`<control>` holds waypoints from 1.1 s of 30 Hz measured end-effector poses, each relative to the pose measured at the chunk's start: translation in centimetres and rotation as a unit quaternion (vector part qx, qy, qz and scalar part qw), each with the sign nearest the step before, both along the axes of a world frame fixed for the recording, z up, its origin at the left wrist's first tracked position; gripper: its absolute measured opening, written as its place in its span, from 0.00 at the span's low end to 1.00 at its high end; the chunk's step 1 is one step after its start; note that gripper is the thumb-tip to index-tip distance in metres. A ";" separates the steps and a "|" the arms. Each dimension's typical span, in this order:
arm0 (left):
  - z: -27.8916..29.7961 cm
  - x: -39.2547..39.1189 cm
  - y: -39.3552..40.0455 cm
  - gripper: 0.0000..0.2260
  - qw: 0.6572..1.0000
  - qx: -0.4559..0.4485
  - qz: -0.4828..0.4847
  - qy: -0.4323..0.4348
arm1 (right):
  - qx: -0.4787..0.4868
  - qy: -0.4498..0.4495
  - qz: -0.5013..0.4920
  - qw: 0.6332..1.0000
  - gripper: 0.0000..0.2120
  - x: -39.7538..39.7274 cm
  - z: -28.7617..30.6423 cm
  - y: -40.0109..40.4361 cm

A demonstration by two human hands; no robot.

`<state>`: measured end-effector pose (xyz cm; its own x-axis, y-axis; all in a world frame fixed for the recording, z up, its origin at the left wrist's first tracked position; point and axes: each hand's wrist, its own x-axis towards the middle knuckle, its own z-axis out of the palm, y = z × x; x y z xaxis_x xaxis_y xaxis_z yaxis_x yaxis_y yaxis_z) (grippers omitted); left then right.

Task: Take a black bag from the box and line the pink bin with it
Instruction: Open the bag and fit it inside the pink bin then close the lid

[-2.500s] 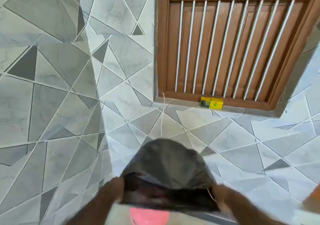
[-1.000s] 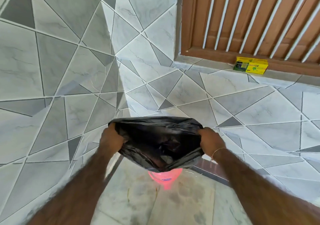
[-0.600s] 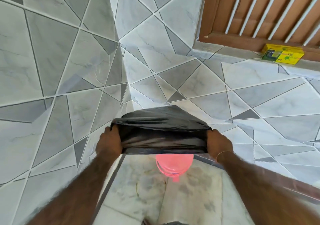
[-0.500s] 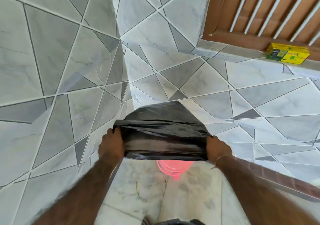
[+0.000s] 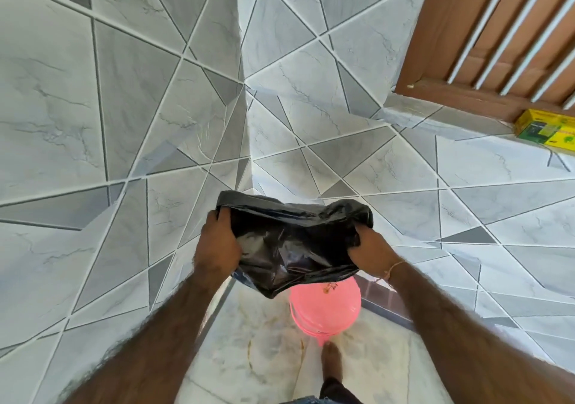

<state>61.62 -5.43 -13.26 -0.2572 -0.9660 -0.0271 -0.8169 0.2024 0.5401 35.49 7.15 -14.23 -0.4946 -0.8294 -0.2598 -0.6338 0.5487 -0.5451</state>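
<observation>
I hold a glossy black bag point(image 5: 292, 242) stretched between both hands, its mouth spread toward me. My left hand point(image 5: 217, 245) grips the bag's left edge and my right hand point(image 5: 371, 248) grips its right edge. Below the bag, on the floor in the tiled corner, stands the pink bin point(image 5: 326, 307); the bag hangs above it and hides its far rim. The yellow box point(image 5: 546, 131) lies on the window ledge at the far right, away from both hands.
Grey patterned tile walls meet in a corner behind the bin. A brown wooden window frame with white bars point(image 5: 497, 39) sits above the ledge. My bare foot point(image 5: 331, 363) stands on the pale floor just in front of the bin.
The view has tilted down and the bin shows more fully. The bag's mouth, pulled taut and flat half a second ago, now sags open, with its body hanging toward the bin.
</observation>
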 end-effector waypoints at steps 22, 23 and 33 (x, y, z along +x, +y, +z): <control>0.5 -5.9 -2.6 0.21 0.970 0.040 0.173 -0.165 | -0.070 -0.330 0.058 0.939 0.24 -8.4 0.3 -9.2; 0.7 -6.1 -2.4 0.20 0.969 0.042 0.180 -0.166 | -0.061 -0.379 0.058 0.922 0.24 -8.1 0.4 -9.3; -3.4 -3.4 0.2 0.24 0.959 0.119 0.130 -0.220 | 0.182 -0.533 0.137 0.815 0.30 0.5 -5.9 -6.2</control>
<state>58.21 -5.24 -16.63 0.0784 -0.9488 -0.3061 -0.9825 -0.1255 0.1374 35.97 0.91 -20.12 0.3626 -0.6435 -0.6741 -0.0323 0.7142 -0.6992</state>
